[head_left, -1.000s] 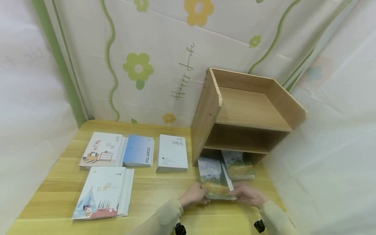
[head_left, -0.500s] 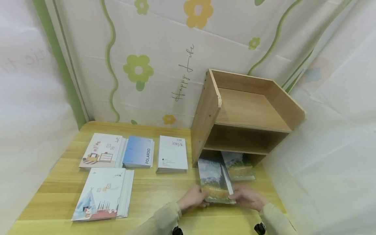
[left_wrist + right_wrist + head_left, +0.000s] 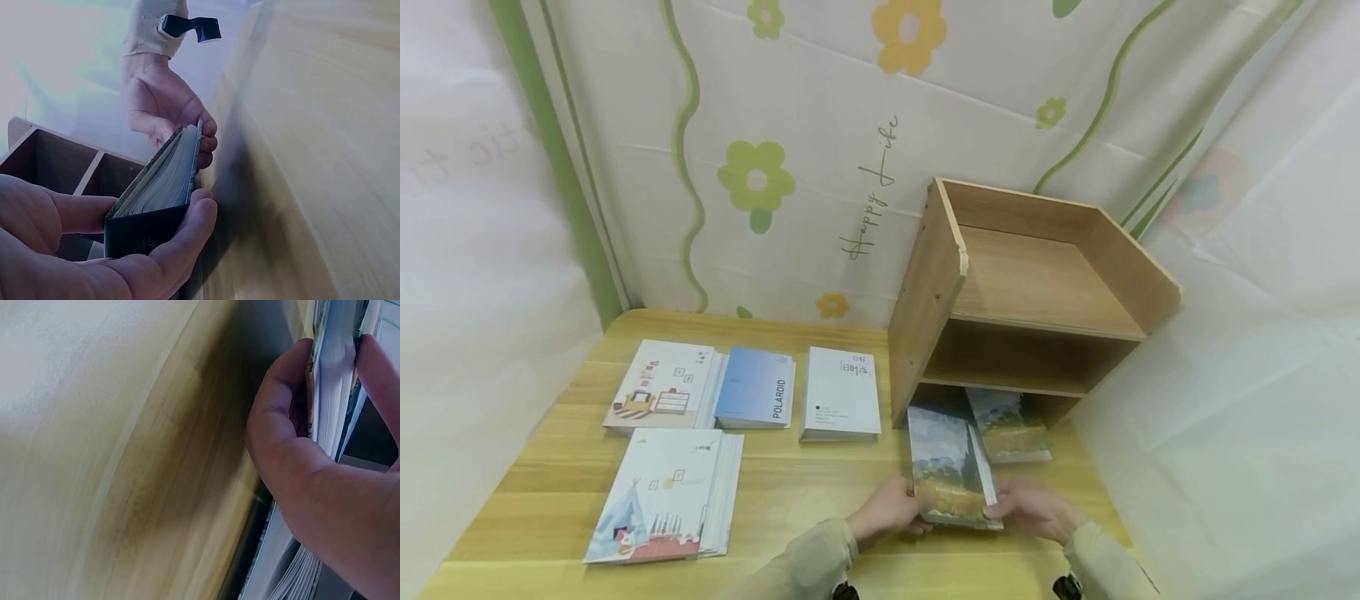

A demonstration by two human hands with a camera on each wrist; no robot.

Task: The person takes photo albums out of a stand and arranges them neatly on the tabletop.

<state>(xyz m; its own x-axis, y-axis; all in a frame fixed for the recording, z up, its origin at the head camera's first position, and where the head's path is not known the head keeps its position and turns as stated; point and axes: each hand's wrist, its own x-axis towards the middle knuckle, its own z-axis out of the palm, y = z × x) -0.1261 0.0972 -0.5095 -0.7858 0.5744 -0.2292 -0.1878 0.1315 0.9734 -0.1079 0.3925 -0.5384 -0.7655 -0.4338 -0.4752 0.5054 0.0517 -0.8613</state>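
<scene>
Both hands hold a photo album [image 3: 951, 471] with a painted landscape cover, in front of the shelf's lowest compartment. My left hand [image 3: 887, 507] grips its dark spine side, thumb on one cover and fingers under the other, as the left wrist view shows. On the opposite, page-edge side, my right hand [image 3: 1037, 506] pinches the covers between thumb and fingers. The album is raised off the table, its pages fanning slightly in the left wrist view. A second album [image 3: 1009, 425] with a similar landscape cover lies partly inside the lowest compartment, just right of the held one.
A wooden shelf unit [image 3: 917, 300] stands at the back right of the table [image 3: 805, 483]. To the left lie several more albums: a white one [image 3: 841, 392], a blue POLAROID one [image 3: 754, 385], one with a room drawing [image 3: 662, 383] and one with a tent drawing [image 3: 658, 496].
Both hands have drawn the held album a little toward the front, away from the shelf. The second landscape album and those on the left have stayed in place.
</scene>
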